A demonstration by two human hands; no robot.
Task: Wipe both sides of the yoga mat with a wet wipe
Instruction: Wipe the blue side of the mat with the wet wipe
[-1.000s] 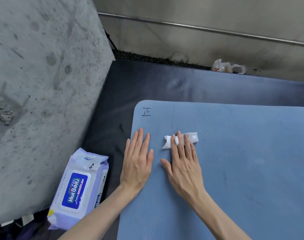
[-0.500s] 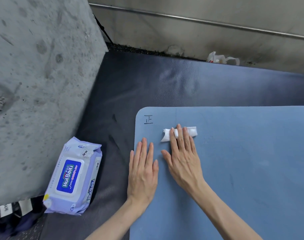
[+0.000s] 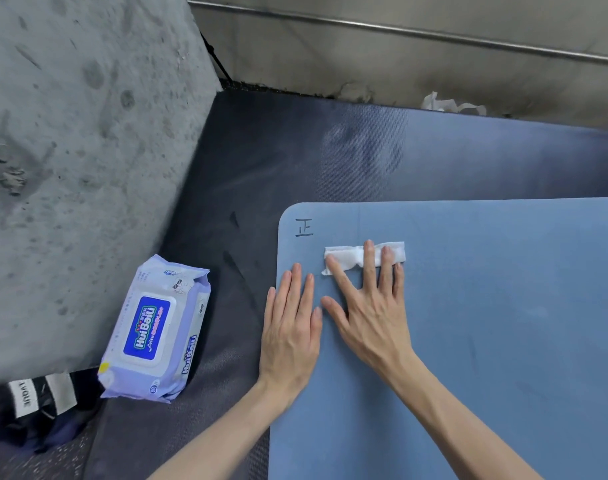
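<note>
So the blue yoga mat (image 3: 486, 341) runs off the right and bottom edges of the shot, only its rounded top-left corner is fully visible. It lies on a bigger dark floor mat (image 3: 330, 157), which has plenty of bare room above and left of the blue one, up to a grimy concrete wall (image 3: 70, 150) on the left and another wall with a metal rail along the back. Some crumpled white stuff at the far wall is too small to make out.

Pack of wipes (image 3: 155, 332) sits on the dark mat just left of the blue mat, label reads "HuiBaiLi". Below it, a dark bag or cloth with a strap tag, partly cut off, lettering I can't read properly.

Left hand (image 3: 290, 332) lies flat, fingers straight and together, right at the mat's left edge. Right hand (image 3: 368, 313) is spread flat, fingertips pressing the folded white wet wipe (image 3: 347, 256) onto the mat near that corner, partly covering it. A handwritten "正" sits just up-left of the wipe.
</note>
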